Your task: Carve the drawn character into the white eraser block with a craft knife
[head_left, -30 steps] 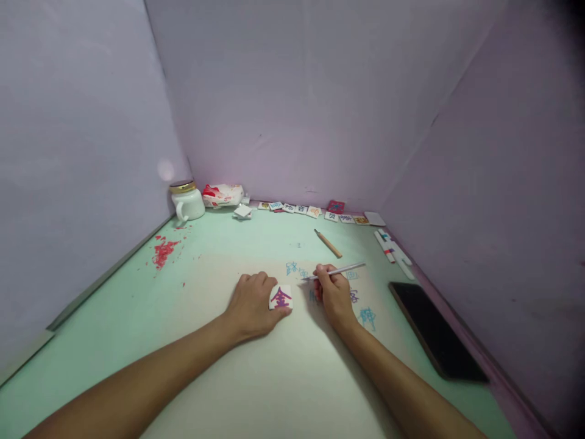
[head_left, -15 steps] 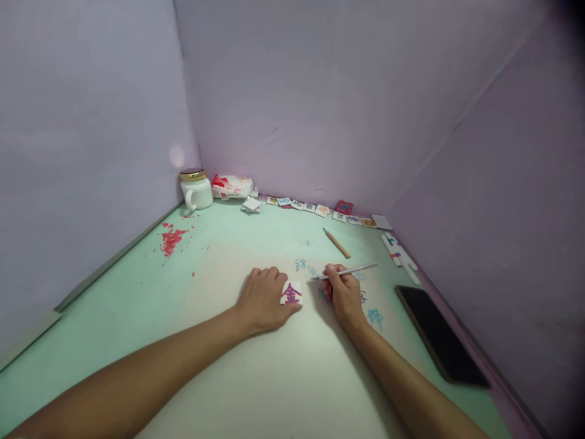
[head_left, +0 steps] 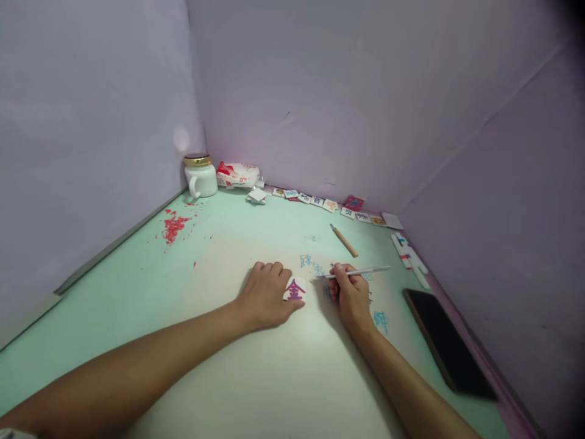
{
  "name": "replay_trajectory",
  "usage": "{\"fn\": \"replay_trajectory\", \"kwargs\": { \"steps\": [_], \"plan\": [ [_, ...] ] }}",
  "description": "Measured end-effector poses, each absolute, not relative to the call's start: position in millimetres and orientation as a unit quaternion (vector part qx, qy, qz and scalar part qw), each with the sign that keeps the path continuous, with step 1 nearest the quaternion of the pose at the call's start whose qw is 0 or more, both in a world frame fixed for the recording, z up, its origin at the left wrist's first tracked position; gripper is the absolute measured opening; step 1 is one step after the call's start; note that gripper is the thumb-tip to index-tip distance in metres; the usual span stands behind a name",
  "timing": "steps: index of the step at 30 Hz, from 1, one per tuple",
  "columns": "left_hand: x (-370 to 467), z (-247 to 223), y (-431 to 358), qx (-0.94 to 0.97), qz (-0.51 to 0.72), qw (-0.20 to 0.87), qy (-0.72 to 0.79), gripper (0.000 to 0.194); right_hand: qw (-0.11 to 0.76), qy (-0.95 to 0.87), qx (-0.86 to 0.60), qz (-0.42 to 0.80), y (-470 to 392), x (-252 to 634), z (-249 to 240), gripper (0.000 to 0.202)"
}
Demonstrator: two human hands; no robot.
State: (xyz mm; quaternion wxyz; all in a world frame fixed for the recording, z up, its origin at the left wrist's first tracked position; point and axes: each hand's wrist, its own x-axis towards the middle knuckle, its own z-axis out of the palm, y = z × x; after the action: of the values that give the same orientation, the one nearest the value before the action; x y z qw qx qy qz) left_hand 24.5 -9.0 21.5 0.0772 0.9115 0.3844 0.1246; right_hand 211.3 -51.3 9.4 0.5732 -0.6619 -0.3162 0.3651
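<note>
My left hand (head_left: 267,294) lies on the work surface with its fingers and thumb around a small white square block (head_left: 295,289). The block carries a Chinese character in purple on its top face. In my right hand (head_left: 350,296) a slim silver pen-like craft knife (head_left: 368,271) is pinched, tilted so its pointed tip faces the block from the right. A small gap shows between the tip and the block. Blue handwritten characters (head_left: 381,322) on the surface surround my right hand, which covers some of them.
A wooden-handled cutter (head_left: 345,241) lies beyond my right hand. Lettered square tiles (head_left: 317,201) line the back wall. A phone (head_left: 450,341) and white marker-like sticks (head_left: 406,253) lie right. A lidded white mug (head_left: 202,180), a tissue pack (head_left: 238,175) and red shavings (head_left: 175,228) are left.
The view has shifted slightly, so the things on the table appear a little further right. Both hands keep their grips, and the knife tip stays close to the block's right side.
</note>
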Motion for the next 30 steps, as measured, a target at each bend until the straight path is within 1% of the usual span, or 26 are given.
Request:
{"fn": "replay_trajectory", "kwargs": {
  "steps": [3,5,7,10,20,30],
  "plan": [
    [25,22,-9,0.908,0.138,0.097,0.383,0.043,0.561,-0.337,-0.661,0.368,-54,213,7,0.031],
    [25,21,-9,0.905,0.144,0.111,0.384,0.041,0.549,-0.359,-0.657,0.371,-56,214,6,0.025],
    [25,21,-10,0.903,0.145,0.123,0.386,0.040,0.547,-0.374,-0.653,0.366,-58,214,7,0.036],
    [25,21,-9,0.900,0.140,0.138,0.389,0.039,0.544,-0.383,-0.657,0.353,-63,212,12,0.042],
    [26,23,-9,0.901,0.133,0.142,0.387,0.036,0.538,-0.394,-0.656,0.354,-73,207,19,0.043],
    [27,22,-8,0.904,0.135,0.130,0.385,0.038,0.541,-0.396,-0.646,0.366,-58,212,17,0.044]
  ]
}}
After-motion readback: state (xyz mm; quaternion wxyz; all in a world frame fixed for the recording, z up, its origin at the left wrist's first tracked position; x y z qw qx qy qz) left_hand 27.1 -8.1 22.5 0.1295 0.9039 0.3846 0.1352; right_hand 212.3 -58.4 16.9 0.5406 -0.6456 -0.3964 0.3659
